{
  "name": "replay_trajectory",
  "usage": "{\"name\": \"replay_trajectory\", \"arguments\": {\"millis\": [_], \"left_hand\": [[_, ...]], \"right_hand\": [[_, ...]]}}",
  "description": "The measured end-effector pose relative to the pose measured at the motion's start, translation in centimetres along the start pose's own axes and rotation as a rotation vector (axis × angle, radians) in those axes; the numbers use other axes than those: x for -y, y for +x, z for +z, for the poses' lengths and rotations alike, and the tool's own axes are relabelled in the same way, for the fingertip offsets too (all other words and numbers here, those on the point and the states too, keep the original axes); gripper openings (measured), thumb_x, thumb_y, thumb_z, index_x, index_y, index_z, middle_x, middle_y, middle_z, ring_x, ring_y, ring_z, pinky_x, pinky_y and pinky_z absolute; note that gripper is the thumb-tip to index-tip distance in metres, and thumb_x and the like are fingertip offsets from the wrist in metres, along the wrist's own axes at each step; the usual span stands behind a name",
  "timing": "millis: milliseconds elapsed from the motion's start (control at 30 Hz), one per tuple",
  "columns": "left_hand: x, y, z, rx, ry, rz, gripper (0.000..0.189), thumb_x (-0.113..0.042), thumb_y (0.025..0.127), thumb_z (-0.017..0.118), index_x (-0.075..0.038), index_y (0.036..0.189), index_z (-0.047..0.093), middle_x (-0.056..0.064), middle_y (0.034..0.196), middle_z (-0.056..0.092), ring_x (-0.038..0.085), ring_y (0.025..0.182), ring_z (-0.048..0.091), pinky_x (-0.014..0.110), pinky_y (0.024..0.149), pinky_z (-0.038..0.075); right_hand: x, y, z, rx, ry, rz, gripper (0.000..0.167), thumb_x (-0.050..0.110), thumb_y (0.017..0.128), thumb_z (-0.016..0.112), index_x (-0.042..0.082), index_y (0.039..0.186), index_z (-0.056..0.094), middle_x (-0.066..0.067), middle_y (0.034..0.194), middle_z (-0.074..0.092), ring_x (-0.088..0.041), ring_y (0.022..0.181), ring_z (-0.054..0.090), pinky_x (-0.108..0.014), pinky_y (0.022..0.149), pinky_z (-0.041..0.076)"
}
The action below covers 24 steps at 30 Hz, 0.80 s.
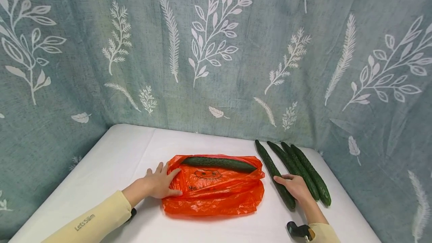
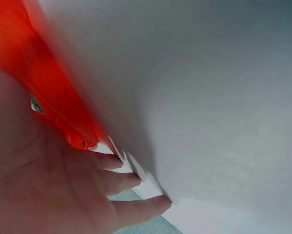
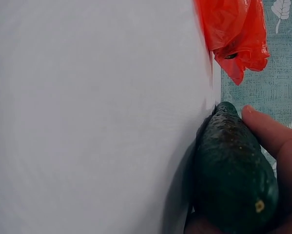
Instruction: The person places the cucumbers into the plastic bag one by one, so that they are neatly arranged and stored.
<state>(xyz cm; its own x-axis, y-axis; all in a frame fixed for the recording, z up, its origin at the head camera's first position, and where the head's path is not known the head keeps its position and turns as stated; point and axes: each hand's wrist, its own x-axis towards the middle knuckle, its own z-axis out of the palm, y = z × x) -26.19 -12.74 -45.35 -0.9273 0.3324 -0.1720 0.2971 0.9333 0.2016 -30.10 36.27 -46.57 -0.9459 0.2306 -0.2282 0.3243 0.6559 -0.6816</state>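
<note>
A red-orange plastic bag (image 1: 216,201) with dark printing lies flat on the white table. One dark green cucumber (image 1: 219,162) lies lengthwise at its far side, partly wrapped by the plastic. My left hand (image 1: 158,183) rests on the bag's left edge, fingers spread; in the left wrist view those fingers (image 2: 136,209) look straight, tips at the tabletop. To the right of the bag, my right hand (image 1: 297,187) grips another cucumber (image 1: 269,161) near its closer end. The right wrist view shows this cucumber (image 3: 233,170) end-on between thumb and fingers, low against the table.
Three more cucumbers lie side by side right of the held one: a left one (image 1: 282,155), a middle one (image 1: 303,171) and a right one (image 1: 315,175). A blue-green curtain (image 1: 236,104) with white leaf prints hangs behind the table (image 1: 135,149) and along both sides.
</note>
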Motion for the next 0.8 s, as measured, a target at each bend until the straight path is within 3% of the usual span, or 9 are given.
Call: {"name": "replay_trajectory", "arguments": {"millis": [500, 800], "left_hand": [[0.24, -0.06, 0.15, -0.008, -0.011, -0.012, 0.098, -0.068, 0.084, 0.066, -0.006, 0.155, 0.036, 0.028, 0.157, 0.033, 0.053, 0.147, 0.025, 0.077, 0.107, 0.026], [0.47, 0.04, -0.33, 0.025, -0.008, 0.007, 0.096, -0.069, 0.085, 0.064, -0.008, 0.155, 0.037, 0.027, 0.159, 0.032, 0.051, 0.148, 0.024, 0.075, 0.109, 0.025]], "right_hand": [[0.35, 0.09, 0.26, 0.005, -0.021, 0.005, 0.087, 0.057, 0.086, 0.072, -0.007, 0.141, 0.049, -0.035, 0.148, 0.039, -0.055, 0.133, 0.041, -0.065, 0.105, 0.039], [0.06, 0.19, -0.02, 0.006, -0.012, 0.03, 0.09, 0.058, 0.082, 0.075, -0.006, 0.14, 0.05, -0.033, 0.148, 0.04, -0.053, 0.133, 0.041, -0.065, 0.105, 0.04]]}}
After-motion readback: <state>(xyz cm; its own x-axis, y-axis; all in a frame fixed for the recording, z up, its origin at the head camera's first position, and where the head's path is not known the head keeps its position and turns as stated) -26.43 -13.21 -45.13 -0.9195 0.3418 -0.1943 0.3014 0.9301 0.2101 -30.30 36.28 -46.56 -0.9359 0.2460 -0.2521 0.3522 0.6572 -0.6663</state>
